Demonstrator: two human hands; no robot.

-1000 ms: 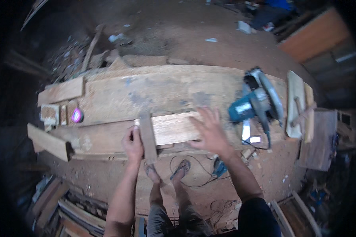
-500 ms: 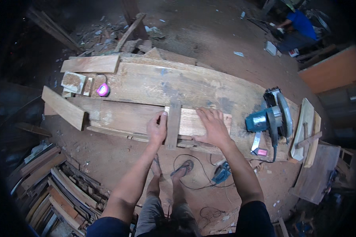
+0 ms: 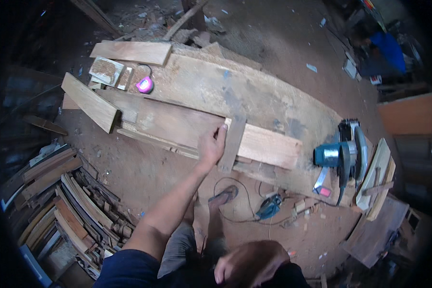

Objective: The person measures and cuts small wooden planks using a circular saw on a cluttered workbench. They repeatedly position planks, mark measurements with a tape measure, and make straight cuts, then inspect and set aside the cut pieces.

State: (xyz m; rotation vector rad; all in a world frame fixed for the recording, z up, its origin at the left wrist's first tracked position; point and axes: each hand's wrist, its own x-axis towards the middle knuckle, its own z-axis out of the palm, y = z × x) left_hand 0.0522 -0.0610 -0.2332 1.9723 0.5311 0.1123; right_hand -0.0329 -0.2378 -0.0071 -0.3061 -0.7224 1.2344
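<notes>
My left hand (image 3: 212, 146) is closed, its fingers curled and its thumb at the left edge of a narrow dark wooden strip (image 3: 234, 144). The strip lies crosswise over a pale board (image 3: 271, 146), at that board's left end. To the left of the hand, a darker board (image 3: 177, 117) lies lengthwise on the workbench (image 3: 264, 101). My right hand (image 3: 252, 264) is low in front of my body, off the bench and smeared by motion; what it holds, if anything, does not show.
A teal circular saw (image 3: 338, 156) and a square (image 3: 321, 181) are at the bench's right. A pink tape measure (image 3: 145, 85) lies at its left. On the ground are a teal power tool (image 3: 269, 206), its cord and stacked wood (image 3: 74, 216). A blue-clad person (image 3: 389, 50) is at the far right.
My right hand has let go of the pale board and drawn back to my body. My left hand stays by the strip. The view has shifted and tilted.
</notes>
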